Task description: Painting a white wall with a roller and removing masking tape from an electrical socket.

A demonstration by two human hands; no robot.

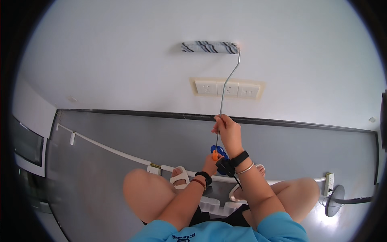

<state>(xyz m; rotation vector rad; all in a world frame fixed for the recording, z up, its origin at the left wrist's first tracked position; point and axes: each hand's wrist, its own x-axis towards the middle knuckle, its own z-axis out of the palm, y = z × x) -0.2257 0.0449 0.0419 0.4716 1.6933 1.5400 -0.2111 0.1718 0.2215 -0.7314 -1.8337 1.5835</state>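
A paint roller with a grey-and-black streaked sleeve point(210, 47) lies level across the upper part of the view, against or close to the white wall; contact cannot be told. From the sleeve's right end, a bent metal rod point(223, 95) runs down to an orange handle point(215, 155). My left hand point(210, 165) grips this handle low down, between my knees. Higher up, my right hand point(229, 131) pinches the rod between thumb and fingers. Partly hidden behind my hands is a blue object point(218, 148) of unclear kind.
Wall sockets point(227, 88) framed by tape-coloured edging sit behind the rod. A dark skirting board point(145, 114) borders the grey floor. White cable trunking point(112, 149) crosses near my sandals point(180, 176). At right are a power outlet point(329, 184) and a round stand base point(335, 204).
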